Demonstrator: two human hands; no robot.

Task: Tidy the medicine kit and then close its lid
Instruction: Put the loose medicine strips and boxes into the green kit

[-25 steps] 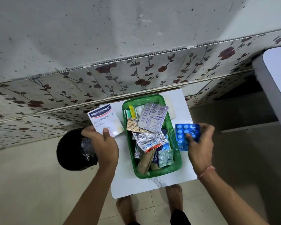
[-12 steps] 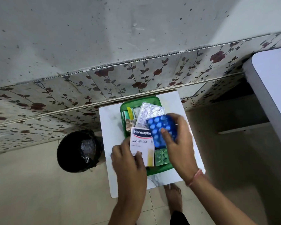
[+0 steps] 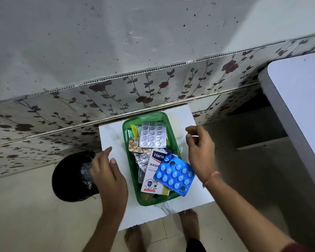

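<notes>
A green plastic box (image 3: pixel 171 122), the medicine kit, stands on a small white table (image 3: pixel 111 135). Inside lie several silver pill strips (image 3: pixel 152 136), a white Hansaplast plaster box (image 3: pixel 151 176) and a blue blister pack (image 3: pixel 175 176) that overhangs the right rim. A translucent lid (image 3: pixel 178 128) lies flat on the table behind the box's right side. My left hand (image 3: pixel 105 171) hovers left of the box with fingers apart and holds nothing. My right hand (image 3: pixel 201 151) hangs to the right of the box, fingers loosely curled and empty.
A black bin (image 3: pixel 69 179) with a plastic liner stands on the floor left of the table. A floral-tiled wall (image 3: pixel 153 88) runs behind. A white surface (image 3: pixel 302 106) juts in at the right. My bare feet (image 3: pixel 188 222) show below the table.
Both hands brought the plaster box and the blue blister pack over the green box, let them go there, and have drawn back to either side, empty.
</notes>
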